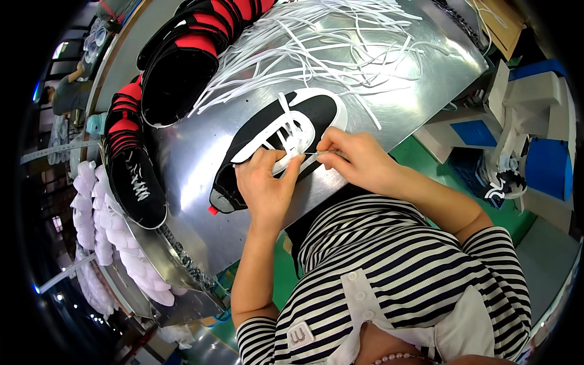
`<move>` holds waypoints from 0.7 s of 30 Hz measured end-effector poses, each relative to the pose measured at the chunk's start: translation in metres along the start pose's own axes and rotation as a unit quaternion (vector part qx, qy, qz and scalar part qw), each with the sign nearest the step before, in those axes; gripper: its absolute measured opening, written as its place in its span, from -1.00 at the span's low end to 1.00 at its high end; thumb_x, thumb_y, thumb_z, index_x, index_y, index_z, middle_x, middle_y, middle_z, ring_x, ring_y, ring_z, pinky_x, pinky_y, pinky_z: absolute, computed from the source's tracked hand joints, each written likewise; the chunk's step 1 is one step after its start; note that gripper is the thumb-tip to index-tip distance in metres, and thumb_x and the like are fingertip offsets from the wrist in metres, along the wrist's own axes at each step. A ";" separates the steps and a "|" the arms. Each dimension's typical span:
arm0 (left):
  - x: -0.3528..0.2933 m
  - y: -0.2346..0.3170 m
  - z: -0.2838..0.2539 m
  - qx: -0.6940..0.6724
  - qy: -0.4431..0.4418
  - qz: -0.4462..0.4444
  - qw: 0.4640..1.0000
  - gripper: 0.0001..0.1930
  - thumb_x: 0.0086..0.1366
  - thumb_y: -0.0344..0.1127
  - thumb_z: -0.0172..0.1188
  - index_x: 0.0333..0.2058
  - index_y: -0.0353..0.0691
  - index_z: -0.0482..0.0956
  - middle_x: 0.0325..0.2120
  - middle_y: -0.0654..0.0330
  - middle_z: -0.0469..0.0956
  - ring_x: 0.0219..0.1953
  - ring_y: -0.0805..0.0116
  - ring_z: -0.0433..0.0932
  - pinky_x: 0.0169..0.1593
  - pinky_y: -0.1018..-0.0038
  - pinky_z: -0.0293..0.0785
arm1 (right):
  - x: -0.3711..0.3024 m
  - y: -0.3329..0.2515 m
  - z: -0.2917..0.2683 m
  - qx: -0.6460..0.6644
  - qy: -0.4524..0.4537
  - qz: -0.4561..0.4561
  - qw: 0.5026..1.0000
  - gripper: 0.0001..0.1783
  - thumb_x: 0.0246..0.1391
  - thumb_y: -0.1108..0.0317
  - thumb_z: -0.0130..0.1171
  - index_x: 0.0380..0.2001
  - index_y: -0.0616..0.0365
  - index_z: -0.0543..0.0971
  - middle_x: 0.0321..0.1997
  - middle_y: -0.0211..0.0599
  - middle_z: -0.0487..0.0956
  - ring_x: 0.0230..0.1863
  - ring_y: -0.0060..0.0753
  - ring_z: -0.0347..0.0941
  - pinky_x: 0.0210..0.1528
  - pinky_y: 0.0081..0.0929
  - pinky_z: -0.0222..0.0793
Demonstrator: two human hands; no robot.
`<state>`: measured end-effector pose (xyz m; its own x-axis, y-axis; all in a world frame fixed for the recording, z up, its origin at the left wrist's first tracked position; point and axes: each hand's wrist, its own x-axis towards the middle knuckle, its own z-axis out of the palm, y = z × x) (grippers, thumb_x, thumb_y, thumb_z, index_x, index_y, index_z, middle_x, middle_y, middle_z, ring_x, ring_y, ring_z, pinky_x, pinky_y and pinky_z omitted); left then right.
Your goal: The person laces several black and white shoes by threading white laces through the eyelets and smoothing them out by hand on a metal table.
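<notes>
A black sneaker (261,123) with a white sole edge and a red heel tab lies on the metal table, its toe toward the upper right. White lace (285,108) crosses some of its eyelets, and one end sticks up near the toe. My left hand (266,179) is closed on the sneaker's near side, thumb and fingers pinching by the eyelet row. My right hand (359,157) is closed just right of it. From its fingertips a thin needle-like tool (311,153) runs toward the left thumb; its tip is hidden.
Many loose white shoelaces (316,45) spread over the table's (198,234) far side. Stacked black-and-red shoes (176,79) stand at the far left, with a laced black shoe (137,188) nearer. White bundles (118,237) hang beyond the left edge. A bin with blue panels (547,167) is at right.
</notes>
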<state>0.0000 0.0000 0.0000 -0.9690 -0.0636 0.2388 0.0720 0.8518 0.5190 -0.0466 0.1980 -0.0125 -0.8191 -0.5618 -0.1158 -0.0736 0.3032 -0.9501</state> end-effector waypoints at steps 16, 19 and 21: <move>-0.018 0.001 -0.010 0.032 0.032 0.078 0.996 -0.82 0.05 -0.39 0.37 -0.47 -0.33 0.53 -0.54 0.03 0.43 -0.44 -0.01 0.45 -0.35 0.20 0.32 | 0.007 -0.009 0.005 -0.131 -0.027 -0.058 0.989 -0.78 0.15 0.25 0.13 -0.23 0.11 0.40 -0.44 -0.09 0.58 -0.35 0.07 0.55 -0.33 -0.05 0.41; -0.026 -0.006 -0.021 0.045 0.026 0.092 0.994 -0.82 0.04 -0.33 0.38 -0.45 -0.26 0.57 -0.54 0.08 0.43 -0.42 0.01 0.45 -0.35 0.20 0.31 | -0.010 -0.016 -0.051 -0.170 -0.004 -0.050 0.984 -0.75 0.11 0.27 0.18 -0.15 0.08 0.50 -0.38 -0.26 0.62 -0.29 -0.07 0.58 -0.31 -0.14 0.42; -0.028 -0.003 -0.012 0.017 -0.003 0.099 0.995 -0.82 0.04 -0.33 0.37 -0.45 -0.26 0.56 -0.54 0.08 0.43 -0.42 0.00 0.45 -0.34 0.19 0.31 | -0.001 -0.014 -0.048 -0.145 0.120 -0.206 0.960 -0.74 0.07 0.30 0.19 -0.15 0.07 0.51 -0.38 -0.30 0.63 -0.37 -0.13 0.59 -0.38 -0.19 0.41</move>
<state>0.0303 -0.0067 0.0018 -0.9383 0.1103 0.3277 0.2533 0.8644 0.4343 -0.0717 0.2313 0.0149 -0.7915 -0.4976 0.3547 -0.5457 0.3143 -0.7768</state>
